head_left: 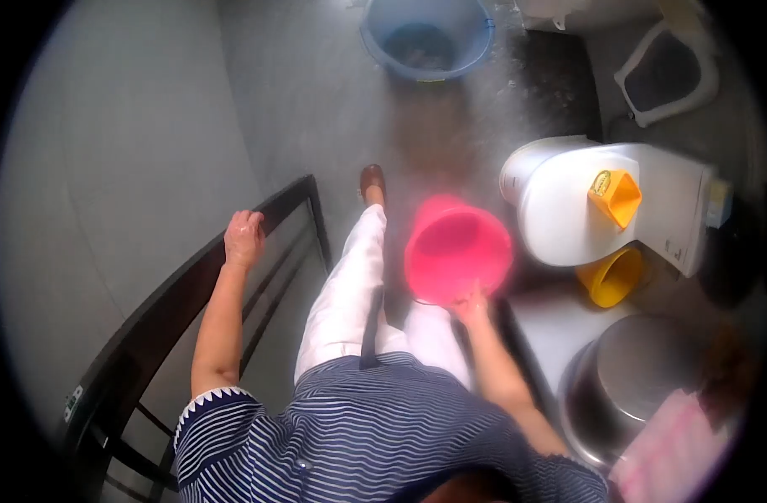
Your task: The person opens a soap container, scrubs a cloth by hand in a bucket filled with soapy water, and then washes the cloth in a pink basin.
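Note:
My right hand (470, 303) is closed on the near edge of a pink bucket (425, 281). The bucket tilts so that its mouth faces up at me; what its shaded inside holds is hard to make out. Over to the left, my left hand (245, 241) has its fingers curled in, with nothing visible in them. In the picture it overlaps a dark railing (170, 314); I cannot tell whether it touches the rail.
A blue tub (482, 59) with something dark inside stands ahead on the grey floor. To the right are a white toilet-shaped fixture (559, 222) with a yellow-orange scoop (616, 201) on it, a yellow bucket (606, 285), a large metal pot (643, 360) and a pink-striped cloth (673, 453).

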A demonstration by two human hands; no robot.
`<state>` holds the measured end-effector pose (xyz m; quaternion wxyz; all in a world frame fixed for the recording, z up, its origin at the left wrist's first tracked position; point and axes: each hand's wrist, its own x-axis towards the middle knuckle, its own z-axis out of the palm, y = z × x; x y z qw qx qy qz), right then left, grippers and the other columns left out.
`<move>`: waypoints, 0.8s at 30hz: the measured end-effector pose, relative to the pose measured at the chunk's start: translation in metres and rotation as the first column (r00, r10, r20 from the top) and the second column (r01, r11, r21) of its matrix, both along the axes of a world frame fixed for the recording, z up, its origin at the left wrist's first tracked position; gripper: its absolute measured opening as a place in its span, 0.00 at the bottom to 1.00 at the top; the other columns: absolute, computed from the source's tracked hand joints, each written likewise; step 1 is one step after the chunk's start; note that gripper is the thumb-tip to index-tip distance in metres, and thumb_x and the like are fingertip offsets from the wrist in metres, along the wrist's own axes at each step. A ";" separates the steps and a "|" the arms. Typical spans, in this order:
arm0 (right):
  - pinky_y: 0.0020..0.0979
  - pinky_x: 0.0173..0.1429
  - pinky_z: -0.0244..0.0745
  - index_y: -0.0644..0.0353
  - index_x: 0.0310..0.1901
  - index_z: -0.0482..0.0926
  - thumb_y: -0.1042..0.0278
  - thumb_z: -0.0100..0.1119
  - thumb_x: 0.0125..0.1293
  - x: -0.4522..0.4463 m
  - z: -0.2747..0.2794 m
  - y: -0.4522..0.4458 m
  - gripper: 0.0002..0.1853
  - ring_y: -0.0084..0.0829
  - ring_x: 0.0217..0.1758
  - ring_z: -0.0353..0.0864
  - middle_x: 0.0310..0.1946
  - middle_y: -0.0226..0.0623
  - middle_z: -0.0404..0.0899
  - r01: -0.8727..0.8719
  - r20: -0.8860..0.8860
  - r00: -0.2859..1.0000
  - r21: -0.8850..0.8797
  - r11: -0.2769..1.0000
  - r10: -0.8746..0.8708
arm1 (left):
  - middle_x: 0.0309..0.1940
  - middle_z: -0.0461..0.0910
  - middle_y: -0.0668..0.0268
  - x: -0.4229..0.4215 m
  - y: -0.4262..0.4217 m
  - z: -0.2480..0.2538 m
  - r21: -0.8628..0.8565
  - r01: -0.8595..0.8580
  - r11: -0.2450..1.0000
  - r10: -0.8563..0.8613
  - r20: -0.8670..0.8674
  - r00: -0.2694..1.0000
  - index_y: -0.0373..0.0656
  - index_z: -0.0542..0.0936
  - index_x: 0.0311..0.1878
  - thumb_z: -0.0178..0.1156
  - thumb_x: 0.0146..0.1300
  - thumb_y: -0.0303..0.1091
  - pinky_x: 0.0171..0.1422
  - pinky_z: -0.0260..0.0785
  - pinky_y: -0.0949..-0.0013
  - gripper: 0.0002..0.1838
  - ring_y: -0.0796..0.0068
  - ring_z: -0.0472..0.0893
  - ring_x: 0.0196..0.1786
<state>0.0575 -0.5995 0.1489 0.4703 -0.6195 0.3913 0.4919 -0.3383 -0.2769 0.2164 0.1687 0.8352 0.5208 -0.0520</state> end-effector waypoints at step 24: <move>0.25 0.14 0.49 0.52 0.29 0.69 0.63 0.55 0.59 0.004 0.099 0.137 0.07 0.21 0.10 0.56 0.11 0.23 0.59 -0.755 0.166 0.630 -0.100 0.649 0.759 | 0.31 0.75 0.59 -0.081 -0.041 -0.017 -0.070 -0.571 0.818 0.571 -0.027 0.821 0.44 0.78 0.30 0.57 0.40 0.27 0.45 0.68 0.59 0.09 0.58 0.73 0.40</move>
